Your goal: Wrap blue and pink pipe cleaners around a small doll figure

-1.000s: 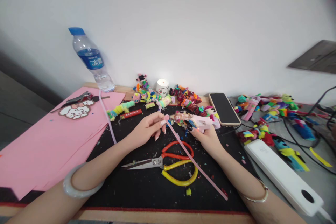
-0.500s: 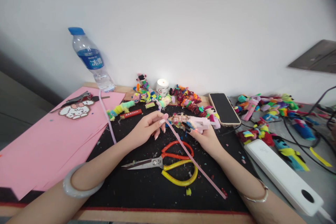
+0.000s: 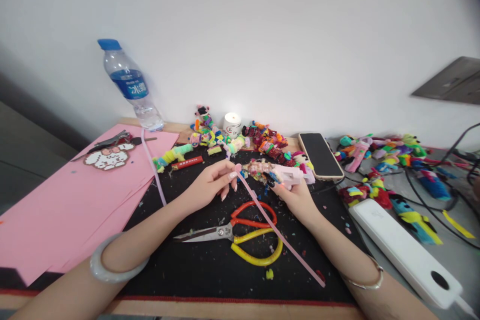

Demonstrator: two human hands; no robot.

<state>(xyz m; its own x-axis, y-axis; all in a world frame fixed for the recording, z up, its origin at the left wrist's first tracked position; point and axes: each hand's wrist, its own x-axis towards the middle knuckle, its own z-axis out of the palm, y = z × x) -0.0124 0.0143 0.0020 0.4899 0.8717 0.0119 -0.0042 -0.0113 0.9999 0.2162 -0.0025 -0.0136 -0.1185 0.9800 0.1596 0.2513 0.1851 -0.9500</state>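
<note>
Nearest, just below both hands, scissors [image 3: 240, 232] with orange and yellow handles are laid on the black mat [image 3: 180, 260], the blades pointing toward the left forearm. A long pink pipe cleaner [image 3: 279, 232] is stretched across the handles, its upper end pinched between the thumb and closed fingertips of the left hand [image 3: 210, 185]; its lower end rests on the mat beside the right forearm. The right hand [image 3: 296, 195] is curled shut around a pale pink glue gun [image 3: 290, 175], whose nozzle is pointed toward the left fingertips, close to the pinched end. Whether the nozzle touches the pipe cleaner cannot be told. Left of the left hand, pink paper [image 3: 67, 210] is spread. Right of the right hand, a white power strip [image 3: 405, 255] is seen. Beyond the hands, colourful fuzzy figures [image 3: 262, 140], a phone [image 3: 320, 155], a lit candle [image 3: 232, 122] and a water bottle [image 3: 131, 85] are ranged by the wall.
</note>
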